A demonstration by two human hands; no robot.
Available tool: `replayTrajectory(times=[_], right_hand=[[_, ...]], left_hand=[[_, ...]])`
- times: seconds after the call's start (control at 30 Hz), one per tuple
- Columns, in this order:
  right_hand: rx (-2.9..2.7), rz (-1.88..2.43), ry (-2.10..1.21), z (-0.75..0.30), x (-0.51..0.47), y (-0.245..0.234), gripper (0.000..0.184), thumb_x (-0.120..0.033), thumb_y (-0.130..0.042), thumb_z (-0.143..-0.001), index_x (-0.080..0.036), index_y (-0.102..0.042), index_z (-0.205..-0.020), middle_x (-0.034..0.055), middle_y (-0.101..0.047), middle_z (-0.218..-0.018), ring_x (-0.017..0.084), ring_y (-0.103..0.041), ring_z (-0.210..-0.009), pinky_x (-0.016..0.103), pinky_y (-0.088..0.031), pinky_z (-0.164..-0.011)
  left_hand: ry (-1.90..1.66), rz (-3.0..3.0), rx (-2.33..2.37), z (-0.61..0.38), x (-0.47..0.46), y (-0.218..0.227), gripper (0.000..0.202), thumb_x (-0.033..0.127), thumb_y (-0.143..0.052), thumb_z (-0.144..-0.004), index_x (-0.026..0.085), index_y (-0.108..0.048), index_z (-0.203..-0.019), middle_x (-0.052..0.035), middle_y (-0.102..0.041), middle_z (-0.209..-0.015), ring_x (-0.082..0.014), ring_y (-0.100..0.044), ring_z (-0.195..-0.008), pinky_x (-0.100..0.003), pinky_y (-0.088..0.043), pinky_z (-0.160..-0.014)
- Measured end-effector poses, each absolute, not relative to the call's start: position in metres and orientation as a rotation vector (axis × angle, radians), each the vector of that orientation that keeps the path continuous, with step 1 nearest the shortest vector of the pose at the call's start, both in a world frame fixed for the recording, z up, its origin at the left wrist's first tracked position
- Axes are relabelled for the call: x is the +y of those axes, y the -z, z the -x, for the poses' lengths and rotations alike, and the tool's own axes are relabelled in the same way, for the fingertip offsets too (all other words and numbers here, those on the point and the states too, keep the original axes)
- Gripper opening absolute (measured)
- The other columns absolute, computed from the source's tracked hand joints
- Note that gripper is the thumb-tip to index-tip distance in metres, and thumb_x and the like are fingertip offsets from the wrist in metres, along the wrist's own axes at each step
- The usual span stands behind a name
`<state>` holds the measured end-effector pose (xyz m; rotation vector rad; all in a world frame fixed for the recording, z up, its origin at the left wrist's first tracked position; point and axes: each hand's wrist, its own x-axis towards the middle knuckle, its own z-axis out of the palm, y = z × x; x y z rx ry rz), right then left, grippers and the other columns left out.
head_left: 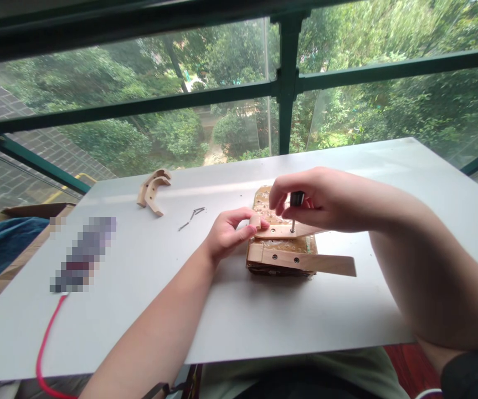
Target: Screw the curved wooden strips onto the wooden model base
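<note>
My right hand is closed around the dark handle of a screwdriver, which stands upright. Its tip meets a screw in the farther wooden strip. At that strip's left end, my left hand pinches the wood between thumb and fingers. Under the strip lies a brown block wrapped in clear film or tape, with small holes in its top. Nearer to me, a second wooden strip rests across the block, with two dark screw heads in it and its right end overhanging.
Two curved wooden pieces lie at the far left of the white table. Several loose screws are left of my hands. A pixelated object with a red cable lies at the left. Windows border the far edge.
</note>
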<state>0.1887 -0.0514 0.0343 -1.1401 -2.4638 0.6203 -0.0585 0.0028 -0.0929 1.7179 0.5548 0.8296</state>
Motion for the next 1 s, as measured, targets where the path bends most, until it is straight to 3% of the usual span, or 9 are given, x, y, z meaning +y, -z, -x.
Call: replayTrajectory(times=[0.37,0.6,0.8,1.0], right_hand=[[-2.466,1.162,-0.746,-0.201,-0.058,-0.042,0.03,-0.01,-0.051,-0.087,-0.023,-0.057,-0.114,0.0042,-0.071,-0.1,0.016,-0.062,-0.08,0.027,-0.043,-0.067],[-2.536,1.186,-0.574,-0.201,-0.059,-0.045,0.013,-0.019,-0.052,-0.089,-0.022,-0.059,-0.101,0.0029,-0.069,-0.091,0.014,-0.058,-0.073,0.027,-0.04,-0.061],[-2.544,1.233,-0.454,-0.2,-0.059,-0.046,0.008,-0.021,-0.058,-0.084,-0.022,-0.052,-0.089,0.0001,-0.062,-0.076,0.013,-0.049,-0.061,0.028,-0.033,-0.055],[-2.495,1.308,-0.32,-0.195,-0.056,-0.046,0.032,-0.034,-0.065,-0.084,-0.023,-0.037,-0.072,-0.0038,-0.051,-0.062,0.01,-0.037,-0.053,0.029,-0.026,-0.052]], left_hand=[[-0.836,-1.723,0.552,0.058,0.003,0.093,0.031,0.043,-0.07,-0.086,0.013,-0.073,-0.085,-0.0121,-0.074,-0.096,-0.0249,-0.068,-0.096,-0.037,-0.052,-0.091],[-0.827,-1.752,0.569,0.058,0.002,0.09,0.031,0.044,-0.07,-0.086,0.013,-0.074,-0.087,-0.0122,-0.075,-0.096,-0.0248,-0.068,-0.095,-0.037,-0.05,-0.092],[-0.834,-1.744,0.577,0.058,0.001,0.09,0.032,0.045,-0.07,-0.085,0.014,-0.074,-0.087,-0.0124,-0.076,-0.095,-0.0255,-0.069,-0.095,-0.037,-0.051,-0.091],[-0.831,-1.718,0.569,0.058,0.002,0.092,0.032,0.045,-0.071,-0.084,0.013,-0.072,-0.083,-0.013,-0.074,-0.096,-0.0263,-0.069,-0.096,-0.038,-0.053,-0.092]])
